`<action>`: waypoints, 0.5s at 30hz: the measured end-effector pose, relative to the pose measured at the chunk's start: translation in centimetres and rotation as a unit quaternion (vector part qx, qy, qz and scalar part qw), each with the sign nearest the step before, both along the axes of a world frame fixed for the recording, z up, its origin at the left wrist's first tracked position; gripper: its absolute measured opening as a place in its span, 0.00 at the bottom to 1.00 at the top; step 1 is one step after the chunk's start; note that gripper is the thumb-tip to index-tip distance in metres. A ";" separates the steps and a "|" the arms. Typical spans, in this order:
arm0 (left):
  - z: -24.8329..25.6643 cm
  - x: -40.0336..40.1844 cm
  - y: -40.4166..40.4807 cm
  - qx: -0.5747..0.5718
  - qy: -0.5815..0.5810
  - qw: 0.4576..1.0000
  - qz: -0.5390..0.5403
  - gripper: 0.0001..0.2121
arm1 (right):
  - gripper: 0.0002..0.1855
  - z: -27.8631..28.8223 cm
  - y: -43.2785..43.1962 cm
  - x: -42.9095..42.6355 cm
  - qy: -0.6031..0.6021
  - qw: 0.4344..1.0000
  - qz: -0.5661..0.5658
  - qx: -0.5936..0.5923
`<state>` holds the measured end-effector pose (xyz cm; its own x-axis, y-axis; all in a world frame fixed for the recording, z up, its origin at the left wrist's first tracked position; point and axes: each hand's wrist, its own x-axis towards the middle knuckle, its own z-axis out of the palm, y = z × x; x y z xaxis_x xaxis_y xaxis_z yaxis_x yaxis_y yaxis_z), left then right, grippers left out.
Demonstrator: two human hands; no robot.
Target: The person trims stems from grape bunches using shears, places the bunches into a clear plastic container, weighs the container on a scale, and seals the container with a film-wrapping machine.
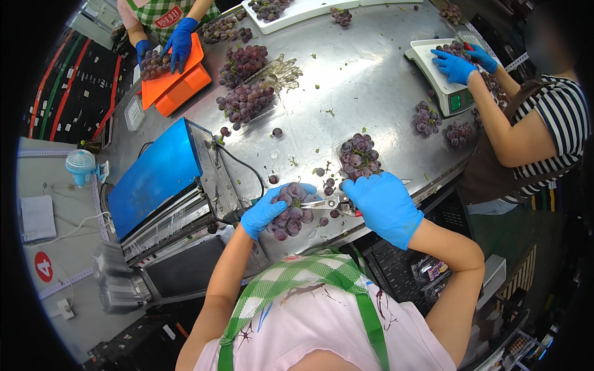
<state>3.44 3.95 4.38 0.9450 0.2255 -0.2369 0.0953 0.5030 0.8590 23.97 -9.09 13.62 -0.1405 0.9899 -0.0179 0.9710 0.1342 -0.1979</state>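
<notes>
My left hand (pixel 267 211), in a blue glove, holds a bunch of purple grapes (pixel 291 218) over the metal table's near edge. My right hand (pixel 387 208), gloved too, grips a pair of small scissors (pixel 332 202) whose blades reach into the bunch by its green stems. Just beyond my right hand, a clear tray of grapes (pixel 358 156) stands on the table. Loose grapes (pixel 329 186) and stem scraps lie between the hands and about the tray. The scissors' handles are partly hidden by my right hand.
A wrapping machine with a blue cover (pixel 155 171) stands at left. Grapes in clear trays (pixel 246 102) lie beyond. A co-worker's gloved hands (pixel 178 46) hold grapes by an orange scoop-like container (pixel 183 83). Another person's hands (pixel 450 65) are at a white scale (pixel 441 83), right.
</notes>
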 end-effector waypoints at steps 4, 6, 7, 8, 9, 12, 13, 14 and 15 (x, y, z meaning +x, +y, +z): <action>-0.4 -0.1 0.1 0.011 0.011 1.000 0.005 0.32 | 0.03 0.0 0.5 -0.3 -0.005 1.000 0.012 -0.010; 0.0 -0.1 0.2 0.007 -0.001 1.000 -0.007 0.31 | 0.03 -0.1 0.8 -0.5 -0.016 1.000 0.017 -0.014; -0.2 -0.1 0.2 0.007 -0.001 1.000 -0.006 0.31 | 0.03 -0.2 0.9 -0.5 -0.028 0.999 0.021 -0.017; -0.5 -0.1 0.2 0.022 -0.001 1.000 -0.008 0.30 | 0.03 -0.3 1.0 -0.4 -0.027 0.999 0.022 -0.017; -0.6 -0.1 0.2 0.036 -0.002 0.999 -0.011 0.29 | 0.05 -0.4 1.1 -0.4 -0.026 0.999 0.031 -0.012; -0.7 0.2 0.0 0.063 0.043 0.997 0.007 0.38 | 0.06 -0.8 1.2 -0.3 -0.024 0.999 0.041 -0.006; -0.9 0.2 -0.1 0.063 0.043 0.997 0.006 0.38 | 0.05 -0.8 1.3 -0.3 -0.023 0.999 0.044 -0.005; -1.4 0.1 -0.1 0.066 0.038 0.997 0.014 0.35 | 0.05 -0.9 1.5 -0.2 -0.023 0.999 0.044 -0.006; -2.1 -0.2 -0.1 0.069 0.035 0.997 0.025 0.33 | 0.04 -1.0 1.9 -0.1 -0.015 0.998 0.058 -0.017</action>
<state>3.19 3.80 2.29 0.9141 0.3063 -0.2657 0.1359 0.3859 0.9125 23.82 -7.18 12.60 -0.2522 0.9660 -0.0570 0.9552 0.2390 -0.1747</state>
